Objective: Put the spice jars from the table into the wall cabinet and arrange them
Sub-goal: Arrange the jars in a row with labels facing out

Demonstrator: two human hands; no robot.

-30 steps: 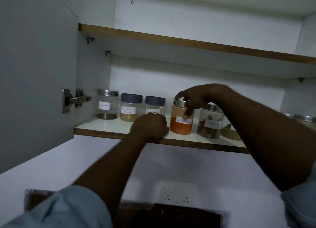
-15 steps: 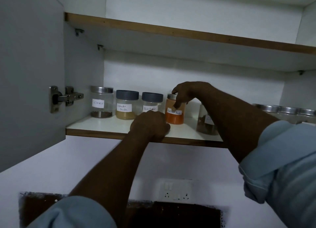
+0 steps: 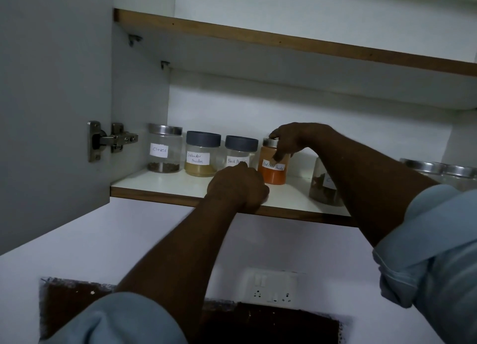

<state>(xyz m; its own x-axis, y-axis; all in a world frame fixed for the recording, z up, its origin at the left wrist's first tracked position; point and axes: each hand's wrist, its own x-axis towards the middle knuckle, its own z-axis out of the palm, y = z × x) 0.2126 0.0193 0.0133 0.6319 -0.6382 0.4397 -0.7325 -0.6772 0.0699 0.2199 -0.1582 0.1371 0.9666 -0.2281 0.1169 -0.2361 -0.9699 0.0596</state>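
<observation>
On the lower cabinet shelf [image 3: 165, 186] stands a row of labelled jars: cloves [image 3: 164, 149], coriander powder [image 3: 202, 154], black pepper [image 3: 240, 150] and an orange red chilli powder jar [image 3: 272, 172]. My right hand [image 3: 286, 140] grips the chilli jar around its steel lid, the jar resting on the shelf beside the black pepper jar. My left hand [image 3: 238, 186] is closed in a fist resting on the shelf's front edge, holding nothing. A jar of dark spice [image 3: 322, 186] stands further right, partly hidden by my right forearm.
More steel-lidded jars [image 3: 438, 169] sit at the far right of the shelf. The grey cabinet door [image 3: 51, 98] hangs open on the left with its hinge [image 3: 111, 140]. An upper shelf [image 3: 284, 40] runs above. A wall socket [image 3: 273, 287] is below.
My right hand has slid the red chilli powder jar left and back, into line beside the black pepper jar. My left fist has stayed on the shelf edge.
</observation>
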